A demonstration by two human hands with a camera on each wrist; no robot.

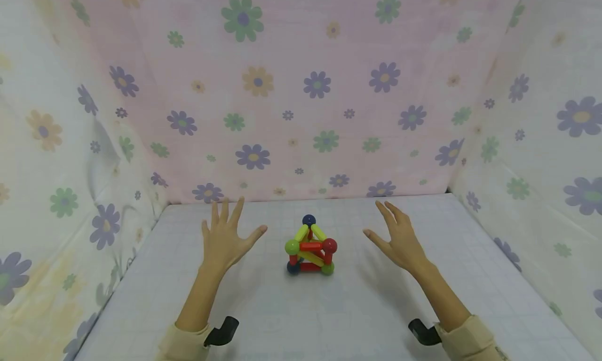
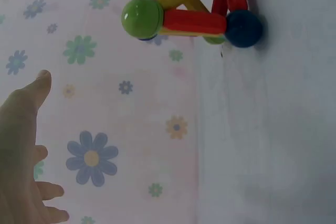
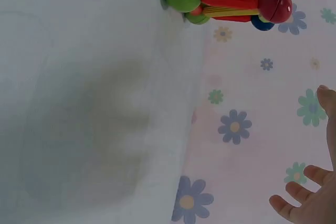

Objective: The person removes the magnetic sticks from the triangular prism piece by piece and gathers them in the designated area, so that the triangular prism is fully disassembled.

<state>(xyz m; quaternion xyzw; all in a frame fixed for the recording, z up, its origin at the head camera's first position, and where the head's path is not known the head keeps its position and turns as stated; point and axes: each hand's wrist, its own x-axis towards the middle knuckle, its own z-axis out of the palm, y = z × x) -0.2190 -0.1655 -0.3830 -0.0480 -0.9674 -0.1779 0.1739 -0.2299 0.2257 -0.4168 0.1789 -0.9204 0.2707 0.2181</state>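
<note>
A small structure of toy rods and balls (image 1: 311, 245) stands on the white table (image 1: 320, 314). Red and yellow rods join green, dark blue and red balls, with one dark blue ball (image 1: 309, 221) at its top. To its left my left hand (image 1: 227, 246) hovers with fingers spread, touching nothing. My right hand (image 1: 400, 241) is held on the other side, fingers extended and apart from the structure. Both wrist views show part of the structure at the top, including a green ball (image 2: 142, 18) in the left one and a red ball (image 3: 274, 5) in the right one.
A pink flowered cloth (image 1: 282, 100) hangs behind the table. White flowered cloths line the left side (image 1: 70, 167) and the right side (image 1: 541, 141). Black wrist mounts (image 1: 222, 331) sit at the beige cuffs (image 1: 185, 342).
</note>
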